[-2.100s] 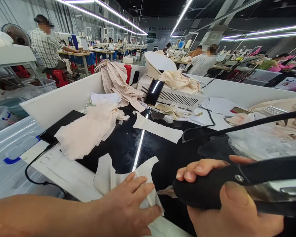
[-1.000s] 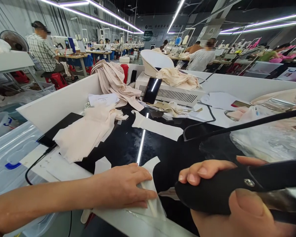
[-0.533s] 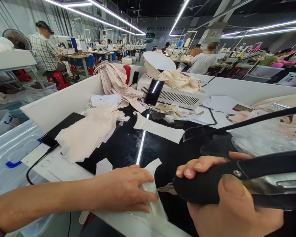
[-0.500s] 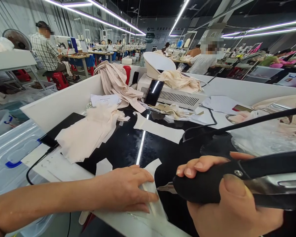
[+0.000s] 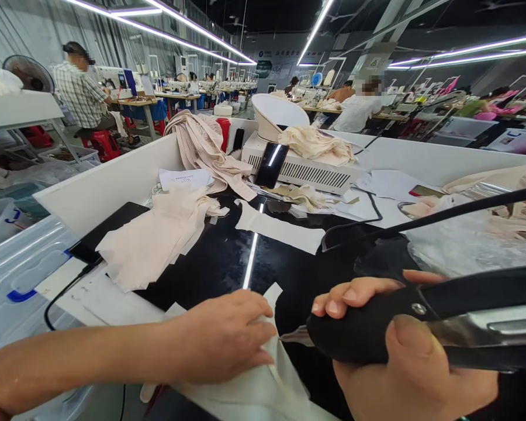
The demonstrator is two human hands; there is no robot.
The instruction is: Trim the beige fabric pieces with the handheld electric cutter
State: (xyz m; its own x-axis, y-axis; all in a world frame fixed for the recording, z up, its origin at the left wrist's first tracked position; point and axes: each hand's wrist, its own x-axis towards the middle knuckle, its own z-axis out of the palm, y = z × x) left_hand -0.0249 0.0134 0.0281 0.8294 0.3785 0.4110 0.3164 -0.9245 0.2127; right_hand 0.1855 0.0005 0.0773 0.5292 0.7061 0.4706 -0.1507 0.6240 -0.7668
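Observation:
My left hand (image 5: 232, 336) is closed on a pale cut fabric piece (image 5: 284, 362) at the table's near edge, fingers bent and lifting part of it. The fabric's narrow upper end (image 5: 273, 292) shows beyond the fingers. In my right hand (image 5: 416, 362) is a bulky black hand-held tool (image 5: 355, 330) with a metal strip along its body. Its kind is not clear. The pointed metal tip (image 5: 298, 335) reaches left to the fabric's edge; whether they touch I cannot tell. Another cut piece (image 5: 280, 229) lies flat farther back on the glossy black surface (image 5: 219, 263).
A stack of pale fabric pieces (image 5: 149, 240) lies at the left. A phone (image 5: 272, 165) leans on a white vented box (image 5: 307, 166) at the back. A black cable (image 5: 456, 210) crosses at right, near clear plastic wrapping (image 5: 473, 240). Other people sit at sewing machines beyond.
My left fingers have gone from lying spread on the fabric to bending and gripping it, and the near part of the fabric has risen. The right hand and tool have hardly moved.

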